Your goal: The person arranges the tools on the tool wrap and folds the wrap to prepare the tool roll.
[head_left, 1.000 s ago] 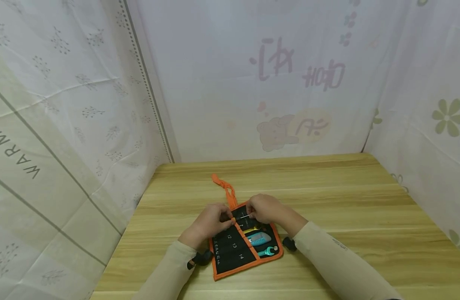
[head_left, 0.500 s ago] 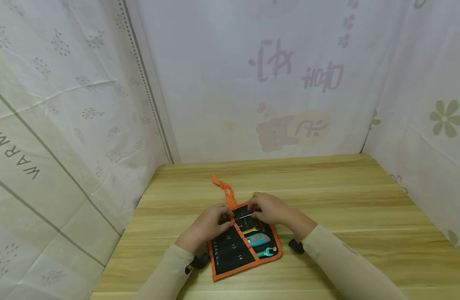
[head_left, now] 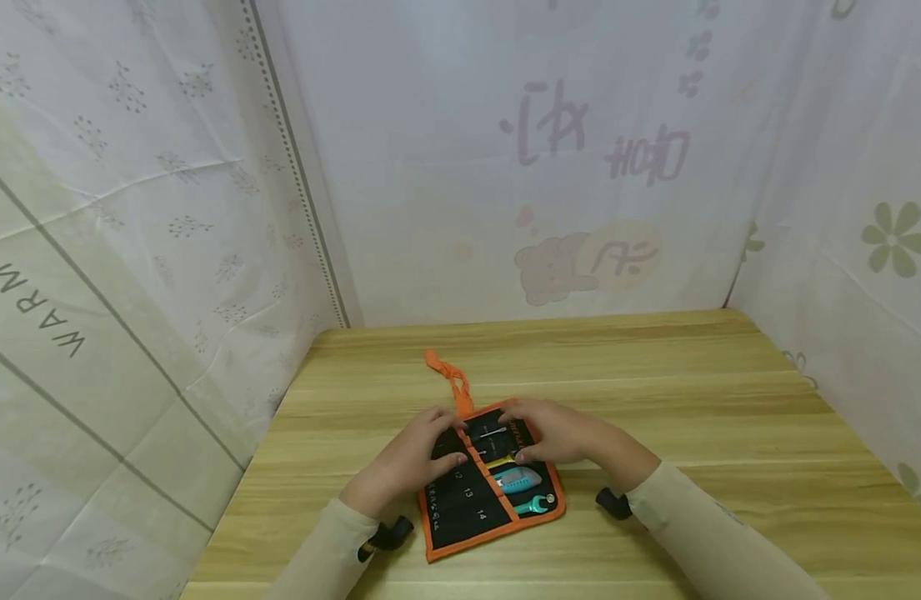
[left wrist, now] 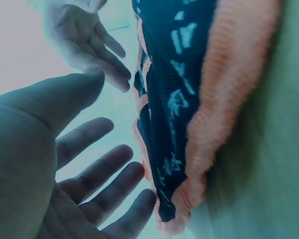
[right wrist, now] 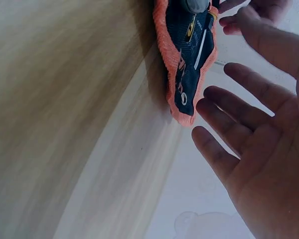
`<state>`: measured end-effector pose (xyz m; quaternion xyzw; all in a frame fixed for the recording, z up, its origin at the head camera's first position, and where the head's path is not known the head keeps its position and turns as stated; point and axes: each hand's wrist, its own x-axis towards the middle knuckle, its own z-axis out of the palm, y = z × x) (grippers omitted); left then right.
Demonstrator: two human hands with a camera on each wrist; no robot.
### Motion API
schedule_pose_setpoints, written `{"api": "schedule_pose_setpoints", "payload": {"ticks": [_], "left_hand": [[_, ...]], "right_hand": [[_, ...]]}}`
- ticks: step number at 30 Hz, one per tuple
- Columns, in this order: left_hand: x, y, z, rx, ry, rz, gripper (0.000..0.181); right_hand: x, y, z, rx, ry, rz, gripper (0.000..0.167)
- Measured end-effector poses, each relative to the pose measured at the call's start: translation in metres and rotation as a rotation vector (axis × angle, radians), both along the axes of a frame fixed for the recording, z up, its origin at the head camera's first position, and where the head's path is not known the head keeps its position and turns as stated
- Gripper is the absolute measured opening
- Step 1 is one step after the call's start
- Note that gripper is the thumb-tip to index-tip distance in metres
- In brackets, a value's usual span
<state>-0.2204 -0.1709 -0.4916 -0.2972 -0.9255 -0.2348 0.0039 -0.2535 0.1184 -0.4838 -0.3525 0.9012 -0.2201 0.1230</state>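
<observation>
A black tool pouch (head_left: 460,533) with orange edging lies unrolled on the table, tilted a little. In its pockets sit a light-blue utility knife (head_left: 518,480), a teal open-end wrench (head_left: 533,505), a yellow tool (head_left: 501,461) partly covered, and a thin metal rod (head_left: 493,432). My left hand (head_left: 403,460) hovers over the pouch's left side, fingers spread and holding nothing. Above the upper right part is my right hand (head_left: 565,432), its fingers loosely extended and holding nothing. Both wrist views show separated fingers beside the pouch; whether any fingertip touches it I cannot tell.
An orange tie strap (head_left: 460,387) trails from the pouch's top edge across the wood-grain table (head_left: 618,358). Printed cloth curtains (head_left: 445,167) stand behind and at both sides of the table.
My right hand has let go of the thin metal rod and drawn back to the right, its fingers spreading. My left fingers have opened off the pocket edge. The rod stays in the pouch.
</observation>
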Motion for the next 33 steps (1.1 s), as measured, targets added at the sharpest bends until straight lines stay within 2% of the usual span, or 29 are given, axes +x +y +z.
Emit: {"api": "schedule_pose_setpoints", "payload": {"ticks": [4,9,15,18,25,33], "left_hand": [[0.005,-0.006,-0.001,0.008,-0.042,0.015,0.057],[0.014,-0.010,-0.002,-0.005,-0.051,0.013,0.077],[0.029,-0.014,-0.007,-0.081,-0.088,0.054,0.103],[0.034,-0.016,-0.009,-0.132,-0.081,0.065,0.111],[0.041,-0.020,-0.012,-0.184,-0.088,0.061,0.117],[0.039,-0.020,-0.010,-0.209,-0.079,0.024,0.112]], "right_hand": [[0.005,0.006,0.001,-0.013,-0.068,0.016,0.079],[0.010,0.012,-0.002,0.015,-0.089,0.024,0.097],[0.017,0.018,-0.006,0.018,-0.129,0.038,0.104],[0.018,0.020,-0.009,0.014,-0.145,0.049,0.105],[0.022,0.021,-0.015,0.048,-0.135,0.044,0.104],[0.033,0.024,-0.013,0.097,-0.076,0.037,0.102]]}}
